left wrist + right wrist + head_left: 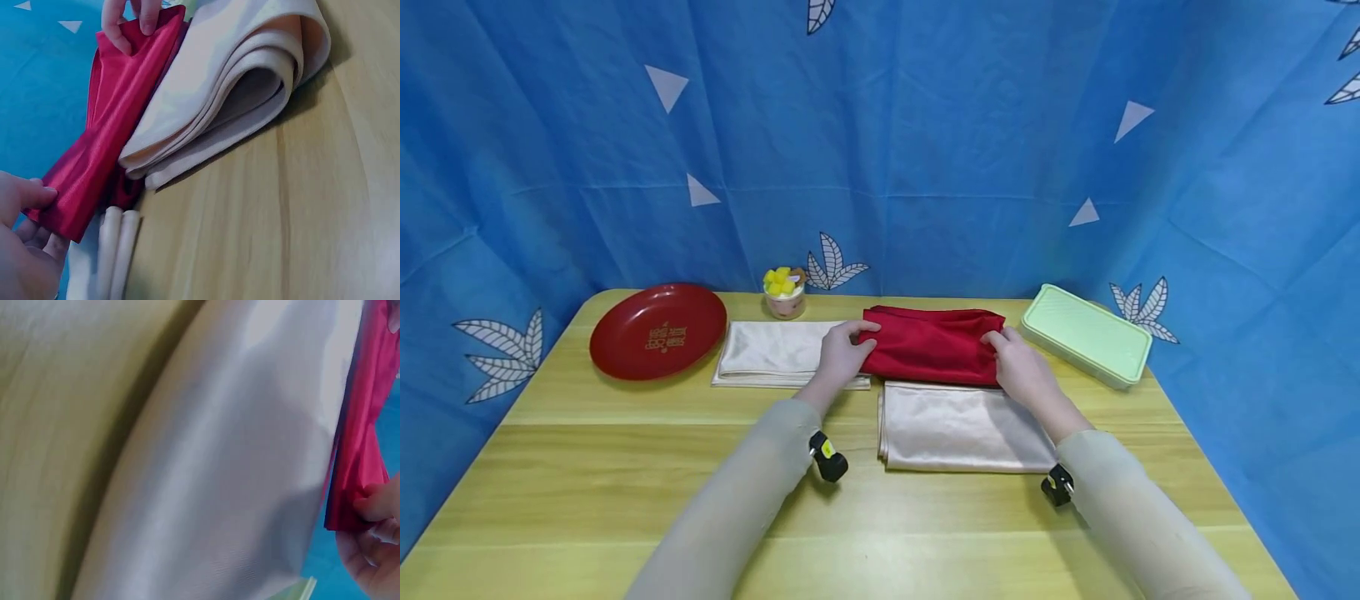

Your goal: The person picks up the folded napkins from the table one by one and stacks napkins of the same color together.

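A folded red satin cloth is held at both ends, between the hands. My left hand pinches its left end, thumb on top and fingers beneath, as the left wrist view shows on the cloth. At the opposite end my right hand pinches the corner; thumb and fingers grip the red edge in the right wrist view. Just in front of the red cloth lies a folded pale pinkish satin cloth, its layers looping at the side. Left of the red cloth sits a folded cream cloth, partly behind my left hand.
A red oval plate with gold characters stands at the back left of the wooden table. Beside it is a small cup topped with yellow cubes. A light green lidded box lies at the back right. Blue curtain hangs behind.
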{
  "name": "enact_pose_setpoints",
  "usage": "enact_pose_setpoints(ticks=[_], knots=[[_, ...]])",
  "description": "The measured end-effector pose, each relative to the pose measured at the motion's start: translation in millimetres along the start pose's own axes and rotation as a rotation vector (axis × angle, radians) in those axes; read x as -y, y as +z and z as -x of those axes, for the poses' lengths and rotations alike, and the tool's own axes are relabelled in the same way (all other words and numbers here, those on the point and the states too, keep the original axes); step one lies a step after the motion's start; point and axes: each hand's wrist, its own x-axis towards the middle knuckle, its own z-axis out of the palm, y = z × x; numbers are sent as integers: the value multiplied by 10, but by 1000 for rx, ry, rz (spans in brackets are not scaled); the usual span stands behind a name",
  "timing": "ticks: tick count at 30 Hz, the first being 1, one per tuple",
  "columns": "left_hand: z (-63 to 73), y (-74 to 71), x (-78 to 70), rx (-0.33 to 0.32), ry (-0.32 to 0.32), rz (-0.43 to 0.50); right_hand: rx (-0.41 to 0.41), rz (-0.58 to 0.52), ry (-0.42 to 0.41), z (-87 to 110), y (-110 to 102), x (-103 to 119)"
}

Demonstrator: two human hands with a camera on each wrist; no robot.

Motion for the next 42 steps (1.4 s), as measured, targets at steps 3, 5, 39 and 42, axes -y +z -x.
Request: enact_pose_setpoints(ticks=[3,5,39,42], knots=[[-11,90,10,22,-10,-25,38,10,30,4,23,-71],[-7,127,-3,41,-20,-36,57,5,49,10,29,-119],[903,-107,-77,269,-49,55,472,-171,277,582,-326,-259],[948,-86,-54,276,-48,40,468,-165,239,621,-319,-246]])
